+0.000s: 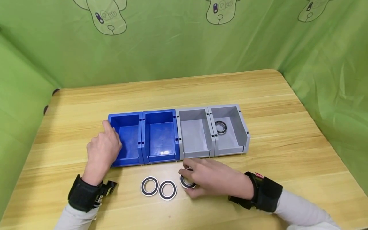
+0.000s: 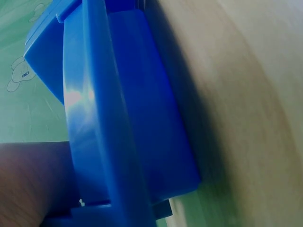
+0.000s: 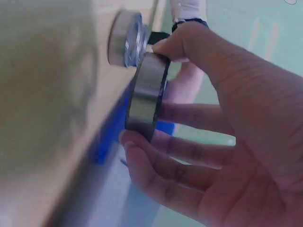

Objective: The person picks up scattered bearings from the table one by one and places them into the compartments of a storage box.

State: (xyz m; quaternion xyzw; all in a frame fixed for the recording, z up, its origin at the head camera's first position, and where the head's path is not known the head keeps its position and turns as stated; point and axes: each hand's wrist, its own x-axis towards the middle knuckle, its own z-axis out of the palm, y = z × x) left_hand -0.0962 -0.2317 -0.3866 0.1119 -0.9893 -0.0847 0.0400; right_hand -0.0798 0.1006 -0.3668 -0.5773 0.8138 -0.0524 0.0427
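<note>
My right hand point(image 1: 208, 177) pinches a ball bearing point(image 3: 147, 94) by its outer edge, thumb on one side and fingertips on the other. In the head view it is low over the table, just in front of the grey bins. Two more bearings, a left one point(image 1: 149, 186) and a right one point(image 1: 167, 190), lie flat side by side to its left. My left hand point(image 1: 104, 145) grips the outer side wall of the leftmost blue bin point(image 1: 126, 116), its fingertips partly hidden. The left wrist view shows this blue bin point(image 2: 137, 104) close up.
A second blue bin point(image 1: 159, 113), a grey bin point(image 1: 193, 112) and another grey bin point(image 1: 244, 127) continue the row to the right. One bearing point(image 1: 220, 127) lies inside the rightmost grey bin. Green cloth point(image 1: 172, 48) hangs around the wooden table point(image 1: 287, 127).
</note>
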